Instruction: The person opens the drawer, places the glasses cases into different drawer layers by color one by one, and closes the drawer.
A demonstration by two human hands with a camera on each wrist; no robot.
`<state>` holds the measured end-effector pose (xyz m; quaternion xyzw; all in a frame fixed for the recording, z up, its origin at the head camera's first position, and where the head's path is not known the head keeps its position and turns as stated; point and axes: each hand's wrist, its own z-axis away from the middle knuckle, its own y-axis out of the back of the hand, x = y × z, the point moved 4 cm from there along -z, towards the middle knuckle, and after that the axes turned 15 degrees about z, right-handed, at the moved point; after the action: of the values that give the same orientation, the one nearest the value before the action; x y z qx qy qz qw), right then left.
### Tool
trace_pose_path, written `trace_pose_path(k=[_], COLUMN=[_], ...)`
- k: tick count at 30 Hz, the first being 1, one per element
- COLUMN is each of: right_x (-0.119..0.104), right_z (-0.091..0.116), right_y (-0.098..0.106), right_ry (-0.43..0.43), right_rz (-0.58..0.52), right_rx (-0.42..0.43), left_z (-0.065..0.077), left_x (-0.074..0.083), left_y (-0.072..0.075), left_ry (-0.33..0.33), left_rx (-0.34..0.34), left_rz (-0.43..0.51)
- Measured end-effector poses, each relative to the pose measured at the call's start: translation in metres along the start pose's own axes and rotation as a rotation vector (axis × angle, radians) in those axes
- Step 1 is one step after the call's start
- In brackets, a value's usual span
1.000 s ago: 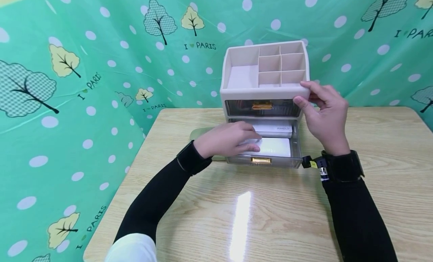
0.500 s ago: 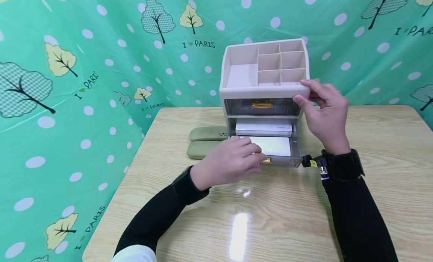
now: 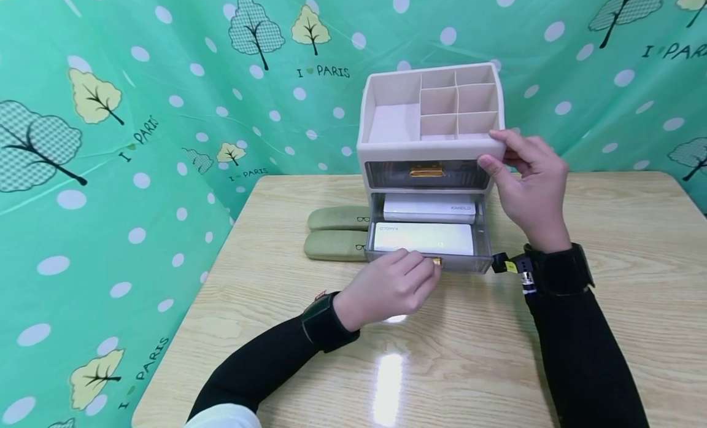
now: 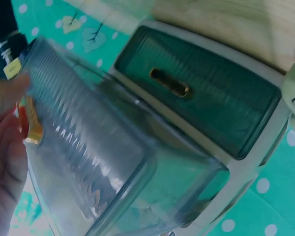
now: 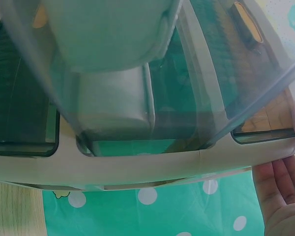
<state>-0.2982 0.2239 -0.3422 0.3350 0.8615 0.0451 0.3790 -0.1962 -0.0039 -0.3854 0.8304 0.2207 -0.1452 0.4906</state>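
A white desktop organizer (image 3: 431, 150) stands at the table's back, with top compartments and smoky clear drawers. One drawer (image 3: 464, 264) below the top one is pulled out and holds two white boxes, a front box (image 3: 425, 239) and a rear box (image 3: 428, 209). My left hand (image 3: 389, 287) is at that drawer's front, fingers curled around its gold handle (image 4: 35, 125). My right hand (image 3: 533, 185) grips the organizer's right front corner, thumb on the front face and fingers on the upper rim. The right wrist view shows one box through the clear drawer.
Two green glasses cases, a front case (image 3: 334, 245) and a rear case (image 3: 334, 218), lie left of the organizer. The top drawer (image 3: 394, 175) is closed. A green patterned cloth (image 3: 309, 115) hangs behind the wooden table (image 3: 469, 348).
My left hand has come out of the drawer, moved toward me, and taken hold of the handle. Both boxes and the glasses cases are uncovered. My right hand keeps its grip.
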Motion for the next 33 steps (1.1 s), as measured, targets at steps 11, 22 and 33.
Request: trace_pose_path(k=[11,22,33], right_x=[-0.001,-0.003,-0.002], right_z=[0.000,-0.002,-0.001], right_y=[0.000,0.004,0.003], right_ry=[0.016,0.020,0.042], right_rz=[0.011,0.040,0.034], right_rx=[-0.003,0.004,0.005], left_z=[0.002,-0.001,-0.006], left_x=[0.004,-0.008,-0.018], left_y=[-0.003,-0.006,-0.013], left_ry=[0.007,0.037,0.078], left_rx=[0.080,0.040,0.018], left_rz=[-0.023,-0.038,-0.001])
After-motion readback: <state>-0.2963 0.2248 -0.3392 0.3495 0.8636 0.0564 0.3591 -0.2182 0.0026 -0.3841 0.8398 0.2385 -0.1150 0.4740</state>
